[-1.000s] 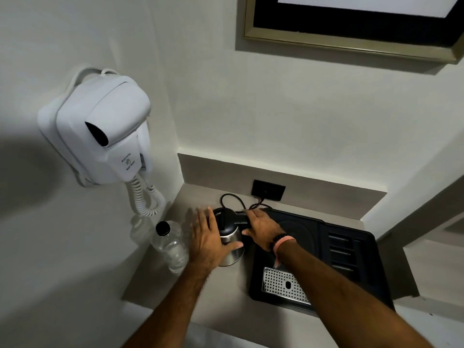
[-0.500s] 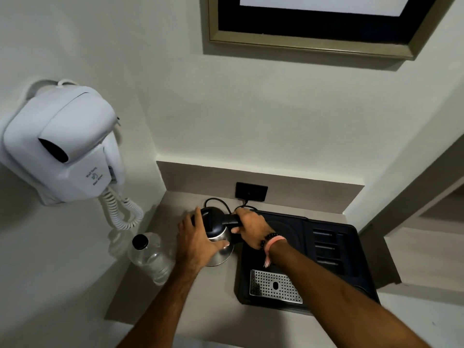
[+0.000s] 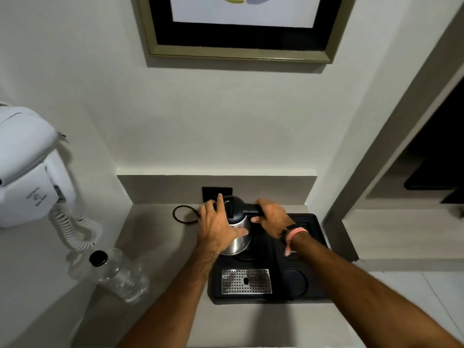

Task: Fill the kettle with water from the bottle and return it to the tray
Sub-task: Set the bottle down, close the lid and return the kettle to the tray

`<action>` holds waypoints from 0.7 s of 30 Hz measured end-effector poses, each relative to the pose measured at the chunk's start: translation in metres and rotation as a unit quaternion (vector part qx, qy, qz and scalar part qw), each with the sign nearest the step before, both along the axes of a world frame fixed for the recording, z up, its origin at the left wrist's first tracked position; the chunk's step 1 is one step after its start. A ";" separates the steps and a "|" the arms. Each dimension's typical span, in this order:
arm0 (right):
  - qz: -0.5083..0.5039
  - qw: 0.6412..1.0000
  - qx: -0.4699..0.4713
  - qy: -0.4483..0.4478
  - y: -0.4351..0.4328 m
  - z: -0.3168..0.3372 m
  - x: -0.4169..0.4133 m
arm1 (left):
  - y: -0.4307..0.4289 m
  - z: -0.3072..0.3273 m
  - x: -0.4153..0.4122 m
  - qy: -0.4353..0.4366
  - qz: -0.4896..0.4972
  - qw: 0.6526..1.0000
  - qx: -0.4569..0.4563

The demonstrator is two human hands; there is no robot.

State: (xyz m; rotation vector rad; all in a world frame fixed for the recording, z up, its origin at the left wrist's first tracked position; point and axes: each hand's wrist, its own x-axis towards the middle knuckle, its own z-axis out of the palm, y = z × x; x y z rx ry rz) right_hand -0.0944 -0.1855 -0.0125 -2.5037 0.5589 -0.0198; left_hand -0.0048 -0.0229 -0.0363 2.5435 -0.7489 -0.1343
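Note:
A small steel kettle (image 3: 239, 243) with a black lid and handle is held over the back left part of the black tray (image 3: 313, 277). My right hand (image 3: 272, 216) is wrapped around the kettle's black handle. My left hand (image 3: 218, 226) presses flat against the kettle's left side, fingers spread over the lid and body. A clear plastic bottle (image 3: 118, 275) with a black cap stands on the counter at the left, apart from both hands. The kettle's base is hidden, so whether it touches the tray I cannot tell.
A perforated metal drip plate (image 3: 246, 281) sits in the tray's front. A black cord (image 3: 183, 214) loops toward a wall socket (image 3: 217, 193). A white wall-mounted hair dryer (image 3: 27, 169) with coiled cable hangs at left. A framed picture (image 3: 241, 28) hangs above.
Both hands carried the kettle to the right, from the counter beside the tray to above the tray. The bottle stayed where it was.

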 end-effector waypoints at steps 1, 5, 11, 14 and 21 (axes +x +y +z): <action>-0.007 1.000 0.002 0.001 -0.004 -0.002 -0.005 | -0.005 -0.002 -0.004 0.006 -0.005 1.000 0.003; -0.036 0.999 0.017 -0.002 -0.020 -0.007 -0.020 | -0.024 -0.007 -0.013 0.019 -0.021 1.000 0.011; -0.053 0.998 0.026 -0.001 -0.032 -0.011 -0.030 | -0.036 -0.007 -0.019 0.008 -0.035 0.999 0.026; -0.062 0.998 0.031 0.002 -0.037 -0.014 -0.035 | -0.042 -0.008 -0.023 0.012 -0.045 0.998 0.037; -0.073 0.996 0.047 -0.010 -0.039 -0.019 -0.036 | -0.040 -0.016 -0.023 0.034 -0.035 0.999 0.019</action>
